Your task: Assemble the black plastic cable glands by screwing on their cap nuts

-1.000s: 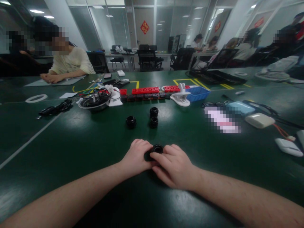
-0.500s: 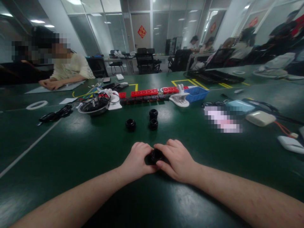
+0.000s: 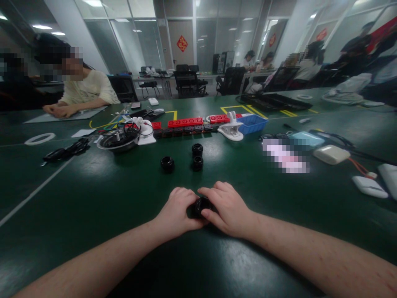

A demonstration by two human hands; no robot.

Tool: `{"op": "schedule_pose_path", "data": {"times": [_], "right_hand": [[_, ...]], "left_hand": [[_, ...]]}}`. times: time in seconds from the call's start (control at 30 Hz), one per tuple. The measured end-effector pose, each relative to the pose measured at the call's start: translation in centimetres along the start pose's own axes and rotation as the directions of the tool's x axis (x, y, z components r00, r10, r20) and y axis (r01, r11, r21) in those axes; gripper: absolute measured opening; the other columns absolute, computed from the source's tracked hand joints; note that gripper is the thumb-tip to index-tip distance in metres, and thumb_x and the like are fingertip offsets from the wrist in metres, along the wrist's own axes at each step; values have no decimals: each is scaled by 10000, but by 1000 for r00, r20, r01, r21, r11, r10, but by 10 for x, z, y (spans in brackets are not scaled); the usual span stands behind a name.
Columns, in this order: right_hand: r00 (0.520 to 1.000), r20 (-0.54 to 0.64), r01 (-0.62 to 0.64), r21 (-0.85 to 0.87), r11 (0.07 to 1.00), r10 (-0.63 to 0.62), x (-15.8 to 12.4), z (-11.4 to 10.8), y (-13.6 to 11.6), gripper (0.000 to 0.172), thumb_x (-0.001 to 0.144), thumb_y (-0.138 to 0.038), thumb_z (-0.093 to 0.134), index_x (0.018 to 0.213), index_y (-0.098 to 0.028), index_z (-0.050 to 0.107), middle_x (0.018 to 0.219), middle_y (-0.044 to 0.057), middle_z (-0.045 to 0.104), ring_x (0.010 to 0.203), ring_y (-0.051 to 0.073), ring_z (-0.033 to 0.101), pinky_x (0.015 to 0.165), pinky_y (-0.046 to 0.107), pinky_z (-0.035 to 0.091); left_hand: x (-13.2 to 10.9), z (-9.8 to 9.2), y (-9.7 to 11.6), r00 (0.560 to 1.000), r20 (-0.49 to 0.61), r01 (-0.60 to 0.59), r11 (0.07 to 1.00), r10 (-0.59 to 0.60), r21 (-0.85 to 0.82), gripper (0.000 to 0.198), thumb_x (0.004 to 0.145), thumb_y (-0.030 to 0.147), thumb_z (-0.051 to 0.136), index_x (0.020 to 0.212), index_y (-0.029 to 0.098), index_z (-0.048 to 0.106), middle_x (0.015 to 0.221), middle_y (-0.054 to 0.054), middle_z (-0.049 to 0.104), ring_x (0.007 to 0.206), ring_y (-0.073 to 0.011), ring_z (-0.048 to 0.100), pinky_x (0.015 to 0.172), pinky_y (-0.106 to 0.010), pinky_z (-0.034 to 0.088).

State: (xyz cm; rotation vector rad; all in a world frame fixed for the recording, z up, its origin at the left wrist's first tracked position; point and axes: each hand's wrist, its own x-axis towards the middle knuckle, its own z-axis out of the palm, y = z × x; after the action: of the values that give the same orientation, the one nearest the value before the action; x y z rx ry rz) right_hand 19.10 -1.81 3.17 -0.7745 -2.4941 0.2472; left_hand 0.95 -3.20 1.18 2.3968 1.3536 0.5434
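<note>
Near the table's front, my left hand [image 3: 179, 209] and my right hand [image 3: 228, 210] meet around a glossy black ring-shaped fitting [image 3: 203, 203] with an open hole facing up. The left fingers and thumb close on its left side; the right thumb and fingers curl over its right side. Part of the fitting is covered by my fingers. Farther out stand three similar black fittings: one on the left [image 3: 167, 164], one at the back [image 3: 197, 149], and one just in front of that [image 3: 197, 163].
On the green table [image 3: 124, 194], a metal bowl of cables [image 3: 119, 140], a white clip stand [image 3: 231, 127], a row of red blocks [image 3: 185, 122] and a blue bin [image 3: 252, 124] lie beyond the fittings. White cases [image 3: 331, 155] sit at right. A person [image 3: 87, 89] sits at far left.
The whole view has shifted slightly, so background things appear farther left. Both hands stay around the fitting, with the right thumb lying a little more over its opening.
</note>
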Motion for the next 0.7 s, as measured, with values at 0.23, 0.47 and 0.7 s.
{"op": "schedule_pose_path", "data": {"times": [0.23, 0.47, 0.7], "right_hand": [[1000, 30, -4, -3, 1000, 4, 1, -1, -1, 553, 889, -503, 205, 1064, -79, 514, 807, 100, 570, 729, 208, 436, 670, 348, 338], [999, 25, -34, 0, 999, 34, 1, 1, -2, 530, 886, -489, 239, 1071, -71, 507, 845, 113, 574, 763, 221, 445, 704, 373, 348], [999, -7, -46, 113, 992, 47, -1, 1, -2, 419, 873, -436, 329, 1038, -91, 500, 868, 101, 577, 782, 213, 460, 707, 367, 367]], "left_hand": [[0, 0, 0, 1000, -3, 1, 1000, -1, -5, 303, 637, 435, 652, 757, 179, 544, 762, 2, 554, 769, -180, 505, 761, -343, 348], [1, 0, 1, 1000, 4, -8, 1000, 8, 11, 294, 641, 442, 643, 743, 185, 542, 753, 13, 546, 764, -175, 500, 747, -337, 345], [0, -1, 2, 1000, 9, -3, 1000, 4, -8, 291, 649, 442, 640, 758, 189, 545, 786, 8, 564, 781, -178, 501, 756, -339, 343]]}}
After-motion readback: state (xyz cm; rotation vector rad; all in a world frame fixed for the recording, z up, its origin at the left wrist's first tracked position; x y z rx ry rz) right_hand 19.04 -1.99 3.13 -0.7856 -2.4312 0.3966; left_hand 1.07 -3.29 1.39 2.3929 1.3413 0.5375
